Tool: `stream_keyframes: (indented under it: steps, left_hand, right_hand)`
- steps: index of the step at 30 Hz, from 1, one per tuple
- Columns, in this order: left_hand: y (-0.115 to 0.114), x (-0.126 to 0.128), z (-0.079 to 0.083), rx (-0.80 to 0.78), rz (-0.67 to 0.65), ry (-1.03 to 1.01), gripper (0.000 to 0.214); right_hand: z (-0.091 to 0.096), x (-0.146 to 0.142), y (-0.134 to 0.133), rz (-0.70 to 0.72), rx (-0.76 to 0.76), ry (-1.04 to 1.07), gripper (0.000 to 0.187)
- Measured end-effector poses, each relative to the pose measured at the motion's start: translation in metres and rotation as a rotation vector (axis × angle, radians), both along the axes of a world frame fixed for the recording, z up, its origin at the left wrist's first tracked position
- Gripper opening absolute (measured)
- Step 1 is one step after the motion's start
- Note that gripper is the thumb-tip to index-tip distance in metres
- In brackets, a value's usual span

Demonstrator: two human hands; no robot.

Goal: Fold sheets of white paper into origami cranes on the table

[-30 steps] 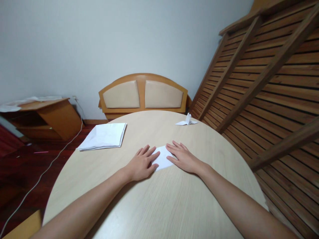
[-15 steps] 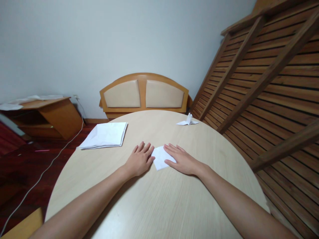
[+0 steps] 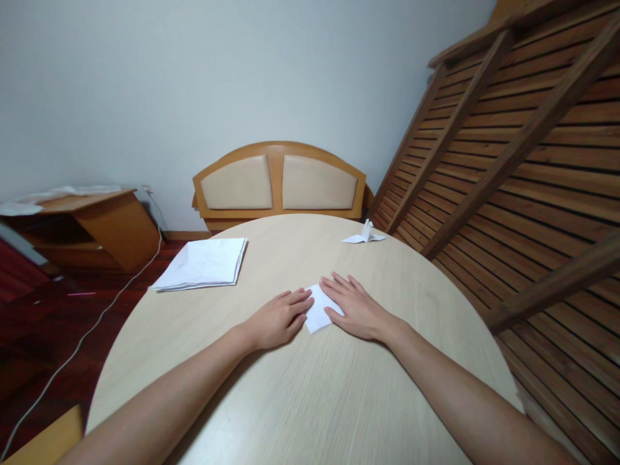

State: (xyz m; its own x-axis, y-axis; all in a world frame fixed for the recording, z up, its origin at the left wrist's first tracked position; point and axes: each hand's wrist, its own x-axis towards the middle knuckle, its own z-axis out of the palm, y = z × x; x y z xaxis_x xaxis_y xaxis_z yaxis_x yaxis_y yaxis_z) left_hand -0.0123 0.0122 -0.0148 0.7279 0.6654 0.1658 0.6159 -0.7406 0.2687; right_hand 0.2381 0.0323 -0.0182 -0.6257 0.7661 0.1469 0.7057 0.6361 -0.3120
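A small folded white paper (image 3: 320,311) lies flat on the round pale wooden table (image 3: 290,400) in front of me. My right hand (image 3: 356,305) rests on the paper's right part, palm down with fingers spread, and covers that side of it. At the paper's left edge is my left hand (image 3: 281,318), its fingers stretched out and close together, the tips over the edge. Neither hand grips anything. Farther back on the right stands a white origami crane (image 3: 365,234) with its wings spread.
A stack of white paper sheets (image 3: 201,263) lies at the table's left edge. Beyond the table are a wooden headboard (image 3: 277,177) and a low wooden cabinet (image 3: 119,229). Wooden slatted panels (image 3: 523,194) lean along the right. A white cable (image 3: 92,332) runs over the floor.
My left hand has shifted right, its fingers drawing together onto the paper's left edge. The paper has moved slightly right. The fingers of my right hand have spread a little more.
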Motion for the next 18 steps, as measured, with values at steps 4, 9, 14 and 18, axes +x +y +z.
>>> stream_keyframes:
  steps: [4, 9, 14, 18]
  left_hand:
    - [-0.001, 0.002, 0.001, -0.003, -0.027, -0.030, 0.048]
    - [0.000, 0.002, -0.002, 0.001, -0.006, -0.010, 0.047]
    - [0.001, 0.002, -0.004, 0.011, 0.009, 0.004, 0.046]
    - [0.001, -0.001, -0.004, 0.015, 0.015, -0.019, 0.046]
  right_hand:
    - [0.000, -0.015, -0.008, 0.112, -0.048, 0.038, 0.067]
    - [-0.005, -0.005, 0.000, -0.002, -0.140, -0.044, 0.071]
    - [-0.005, 0.017, 0.011, -0.139, -0.062, -0.087, 0.064]
    - [0.005, 0.012, 0.008, 0.000, 0.107, 0.064, 0.046]
